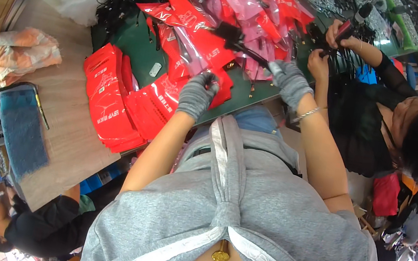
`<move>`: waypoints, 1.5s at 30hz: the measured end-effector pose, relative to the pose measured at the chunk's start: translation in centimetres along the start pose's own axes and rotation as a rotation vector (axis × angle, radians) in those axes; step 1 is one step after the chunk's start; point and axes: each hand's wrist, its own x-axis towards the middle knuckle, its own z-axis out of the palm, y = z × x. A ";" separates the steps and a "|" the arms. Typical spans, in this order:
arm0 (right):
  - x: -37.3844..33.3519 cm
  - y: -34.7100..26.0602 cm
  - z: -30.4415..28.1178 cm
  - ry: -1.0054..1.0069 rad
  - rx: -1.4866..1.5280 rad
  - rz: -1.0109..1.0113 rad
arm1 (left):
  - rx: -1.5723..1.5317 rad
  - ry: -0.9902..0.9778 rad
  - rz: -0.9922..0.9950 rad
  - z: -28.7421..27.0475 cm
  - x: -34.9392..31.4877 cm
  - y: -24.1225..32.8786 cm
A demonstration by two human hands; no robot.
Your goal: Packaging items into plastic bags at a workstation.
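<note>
At the near edge of the green bench (pixel 135 41), the gloved left hand (pixel 197 94) pinches a red plastic pouch (pixel 199 54) while the gloved right hand (pixel 289 81) grips a black cable (pixel 240 42), apparently bagging it; next, the pouch mouth must be held open.

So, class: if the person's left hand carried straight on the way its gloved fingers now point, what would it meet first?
Probably the red plastic bag lying just beyond the left hand on the green table. The fingers already seem to touch its near edge, though depth is hard to judge.
</note>
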 end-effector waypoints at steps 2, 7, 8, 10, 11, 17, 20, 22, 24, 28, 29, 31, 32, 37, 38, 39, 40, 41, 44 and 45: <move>-0.8 1.9 -2.3 0.046 -0.050 -0.037 | 0.351 -0.152 -0.098 0.4 0.1 -0.9; -5.5 2.1 -3.7 -0.037 0.307 0.085 | 0.686 -0.073 -0.115 2.9 2.4 -0.9; -5.8 2.1 -3.5 -0.040 0.258 0.072 | 0.717 -0.008 -0.074 3.2 2.8 -3.5; -5.7 5.7 -3.6 -0.015 0.099 -0.108 | 0.760 0.102 0.013 4.3 3.8 -5.2; -6.2 4.7 -3.0 -0.012 -0.042 -0.278 | 0.758 0.103 0.015 4.2 4.0 -4.7; -6.1 5.6 -3.8 -0.073 0.122 0.197 | 0.739 -0.105 -0.104 4.0 4.9 -4.2; -5.9 6.3 -3.8 -0.065 0.100 0.244 | 0.763 -0.093 -0.077 4.1 5.0 -4.5; -6.0 6.6 -3.7 -0.070 0.152 0.288 | 0.818 0.014 0.018 5.0 5.2 -6.6; -6.0 6.3 -3.5 -0.071 0.138 0.279 | 0.885 -0.029 -0.006 5.2 5.8 -6.6; -6.4 5.2 -3.2 -0.077 0.049 0.229 | 1.101 -0.120 0.045 5.1 4.7 -6.0; -6.5 5.4 -3.3 -0.080 0.027 0.219 | 1.175 -0.148 0.087 4.8 4.3 -5.7; -6.4 5.9 -3.2 -0.093 0.001 0.211 | 1.161 -0.247 0.080 3.9 2.8 -5.1; -6.4 6.2 -3.2 -0.101 -0.026 0.206 | 1.142 -0.347 0.078 3.4 1.9 -5.0; -6.9 6.1 -2.9 -0.153 -0.128 0.170 | 0.960 -0.310 0.141 1.1 -0.8 -7.2; -6.8 6.1 -2.8 -0.152 -0.209 0.139 | 0.884 -0.255 0.107 0.7 -0.8 -6.5; -6.7 6.6 -2.7 -0.155 -0.209 0.141 | 0.883 -0.257 0.103 0.6 -0.7 -5.6; -6.6 7.4 -2.4 -0.170 -0.171 0.159 | 0.805 -0.224 -0.050 0.6 -0.5 -3.8; -6.4 7.8 -2.2 -0.189 -0.137 0.174 | 0.720 -0.185 -0.206 0.7 -0.5 -2.7; -6.1 7.9 -1.8 -0.167 -0.044 0.221 | 0.667 -0.157 -0.265 1.4 0.4 -2.9; -6.1 7.7 -1.9 -0.172 -0.046 0.222 | 0.708 -0.195 -0.325 1.7 0.8 -3.2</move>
